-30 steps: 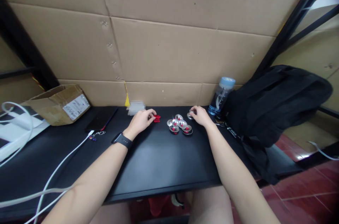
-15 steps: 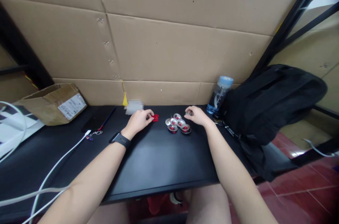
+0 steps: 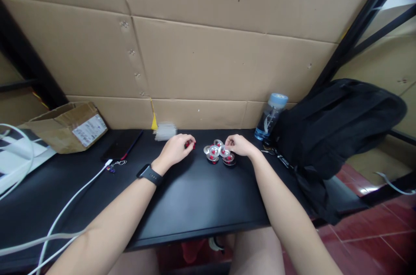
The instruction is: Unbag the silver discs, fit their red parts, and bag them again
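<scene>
Several clear round discs with red centres (image 3: 213, 151) lie in a small overlapping pile on the black table. My right hand (image 3: 241, 145) is at the pile's right side, its thumb and fingers pinched at the edge of a clear disc (image 3: 224, 151). To the left of the pile, my left hand (image 3: 177, 148), with a black watch on its wrist, rests on the table. Its fingers are curled around small red pieces (image 3: 194, 145), which they mostly hide. Just behind that hand stands a stack of thin clear, whitish pieces (image 3: 165, 132).
A blue-capped water bottle (image 3: 271, 116) and a black backpack (image 3: 344, 132) stand on the right. To the left are a phone (image 3: 121, 145), white cables (image 3: 69, 197) and an open cardboard box (image 3: 78, 129). A cardboard wall (image 3: 201, 67) rises behind the table (image 3: 201, 201).
My right hand has moved left to the disc pile, with a small clear thing in its fingers before. My left hand has shifted slightly right and now covers more of the red pieces.
</scene>
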The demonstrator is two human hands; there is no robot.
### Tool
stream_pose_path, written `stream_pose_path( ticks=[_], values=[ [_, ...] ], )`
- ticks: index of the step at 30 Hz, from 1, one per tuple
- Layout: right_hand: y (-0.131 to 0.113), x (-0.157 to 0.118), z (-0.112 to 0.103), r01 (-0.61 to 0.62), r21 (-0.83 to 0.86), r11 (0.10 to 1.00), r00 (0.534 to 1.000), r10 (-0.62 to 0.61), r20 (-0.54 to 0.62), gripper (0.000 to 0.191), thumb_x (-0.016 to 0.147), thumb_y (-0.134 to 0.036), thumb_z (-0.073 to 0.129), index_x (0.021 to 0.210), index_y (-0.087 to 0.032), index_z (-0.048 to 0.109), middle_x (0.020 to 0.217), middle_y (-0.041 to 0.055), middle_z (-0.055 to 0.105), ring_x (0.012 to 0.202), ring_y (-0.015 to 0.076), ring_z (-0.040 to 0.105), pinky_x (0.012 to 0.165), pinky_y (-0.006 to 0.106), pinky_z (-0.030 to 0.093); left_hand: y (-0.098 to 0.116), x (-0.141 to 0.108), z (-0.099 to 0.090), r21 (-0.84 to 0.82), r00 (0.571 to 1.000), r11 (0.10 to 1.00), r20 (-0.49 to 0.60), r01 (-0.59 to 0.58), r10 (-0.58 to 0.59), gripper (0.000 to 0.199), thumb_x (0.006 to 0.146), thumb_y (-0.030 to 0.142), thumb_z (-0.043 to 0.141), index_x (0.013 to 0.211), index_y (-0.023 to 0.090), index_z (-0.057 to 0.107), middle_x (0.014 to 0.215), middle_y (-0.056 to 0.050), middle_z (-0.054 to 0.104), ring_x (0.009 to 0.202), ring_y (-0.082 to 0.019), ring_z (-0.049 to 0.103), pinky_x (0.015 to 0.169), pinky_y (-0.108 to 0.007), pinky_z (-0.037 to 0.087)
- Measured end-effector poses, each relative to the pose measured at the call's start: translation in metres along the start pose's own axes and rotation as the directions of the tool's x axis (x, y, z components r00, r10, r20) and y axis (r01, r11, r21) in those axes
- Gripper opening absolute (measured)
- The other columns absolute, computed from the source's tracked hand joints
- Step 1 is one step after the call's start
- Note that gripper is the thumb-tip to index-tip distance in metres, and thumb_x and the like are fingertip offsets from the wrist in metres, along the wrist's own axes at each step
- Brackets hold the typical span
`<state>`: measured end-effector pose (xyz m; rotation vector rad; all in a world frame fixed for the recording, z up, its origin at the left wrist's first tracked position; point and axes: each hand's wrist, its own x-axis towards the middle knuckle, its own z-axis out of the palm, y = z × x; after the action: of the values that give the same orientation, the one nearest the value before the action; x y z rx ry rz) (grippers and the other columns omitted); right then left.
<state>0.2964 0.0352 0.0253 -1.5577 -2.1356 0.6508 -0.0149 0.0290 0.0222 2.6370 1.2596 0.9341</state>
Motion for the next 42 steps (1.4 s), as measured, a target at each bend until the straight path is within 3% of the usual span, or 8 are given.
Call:
stream_pose_path(
  ticks=[5,11,17,21,26,30,37,42],
  values=[
    [-0.009,0.003,0.005,0.086,0.142,0.986,0.988,-0.066,-0.138,0.006,0.081,-0.021,0.069,0.079,-0.017,0.073,0.074,0.0037,0.075,0.070,0.0169,0.067,0.067,0.026,0.048,0.019,-0.001,0.000,0.014,0.997,0.997,0.000,-0.071,0.071,0.014,0.094,0.022,0.055,0.097,0.023,0.070,0.089,-0.003,0.073,0.083,-0.021,0.065,0.079,-0.032,0.049],
    [-0.039,0.006,0.033,0.220,0.363,0.905,0.939,-0.097,-0.329,0.014,0.079,-0.032,0.074,0.079,-0.019,0.075,0.083,0.0056,0.077,0.077,0.0201,0.070,0.076,0.031,0.053,0.038,-0.004,0.006,-0.027,0.991,0.993,-0.059,-0.118,0.116,0.014,0.098,0.026,0.056,0.102,0.023,0.069,0.097,-0.004,0.073,0.090,-0.021,0.065,0.085,-0.034,0.049],
    [-0.064,-0.002,0.050,0.278,0.689,0.669,0.959,-0.151,-0.240,0.028,0.077,-0.042,0.078,0.081,-0.017,0.068,0.109,0.0117,0.074,0.093,0.0230,0.073,0.085,0.036,0.057,0.039,-0.005,0.009,-0.016,0.992,0.995,-0.085,-0.095,0.093,0.014,0.097,0.030,0.061,0.105,0.022,0.069,0.101,-0.005,0.073,0.093,-0.022,0.064,0.085,-0.035,0.049],
    [-0.066,-0.004,0.051,0.238,0.724,0.648,0.971,-0.132,-0.202,0.033,0.075,-0.046,0.081,0.082,-0.017,0.067,0.109,0.0118,0.073,0.090,0.0224,0.074,0.085,0.038,0.058,0.036,-0.005,0.012,0.024,0.994,0.995,-0.050,-0.095,0.096,0.013,0.097,0.030,0.062,0.104,0.022,0.069,0.101,-0.005,0.074,0.092,-0.022,0.065,0.084,-0.036,0.050],
    [-0.066,-0.002,0.059,0.198,0.805,0.559,0.980,-0.096,-0.175,0.039,0.066,-0.047,0.088,0.081,-0.017,0.068,0.105,0.0101,0.074,0.091,0.0235,0.074,0.084,0.038,0.059,0.035,-0.006,0.017,0.038,0.997,0.997,-0.041,-0.060,0.061,0.015,0.096,0.033,0.062,0.104,0.022,0.069,0.098,-0.006,0.073,0.090,-0.023,0.066,0.080,-0.035,0.050],
    [-0.068,-0.002,0.064,0.215,0.801,0.559,0.976,-0.102,-0.191,0.041,0.063,-0.045,0.090,0.086,-0.019,0.068,0.098,0.0063,0.073,0.085,0.0207,0.072,0.085,0.038,0.060,0.034,-0.006,0.016,0.043,0.998,0.999,-0.060,-0.029,0.031,0.013,0.098,0.030,0.058,0.099,0.022,0.068,0.093,-0.005,0.073,0.087,-0.023,0.066,0.080,-0.035,0.050],
    [-0.067,-0.004,0.058,0.266,0.774,0.574,0.960,-0.232,-0.158,0.057,0.064,-0.033,0.091,0.116,-0.023,0.067,0.121,0.0072,0.070,0.103,0.0200,0.070,0.099,0.039,0.054,0.036,-0.003,0.012,-0.130,0.989,0.991,-0.147,-0.045,0.026,0.013,0.098,0.025,0.054,0.099,0.021,0.066,0.095,-0.005,0.072,0.087,-0.021,0.066,0.081,-0.033,0.050],
    [-0.065,-0.003,0.057,0.269,0.735,0.622,0.961,-0.223,-0.164,0.049,0.074,-0.035,0.083,0.118,-0.021,0.068,0.109,0.0081,0.074,0.093,0.0187,0.071,0.094,0.038,0.056,0.036,-0.003,0.012,-0.202,0.991,0.977,-0.127,-0.067,0.041,0.013,0.097,0.022,0.052,0.097,0.019,0.065,0.090,-0.005,0.069,0.079,-0.018,0.064,0.074,-0.030,0.048]
  ],
)
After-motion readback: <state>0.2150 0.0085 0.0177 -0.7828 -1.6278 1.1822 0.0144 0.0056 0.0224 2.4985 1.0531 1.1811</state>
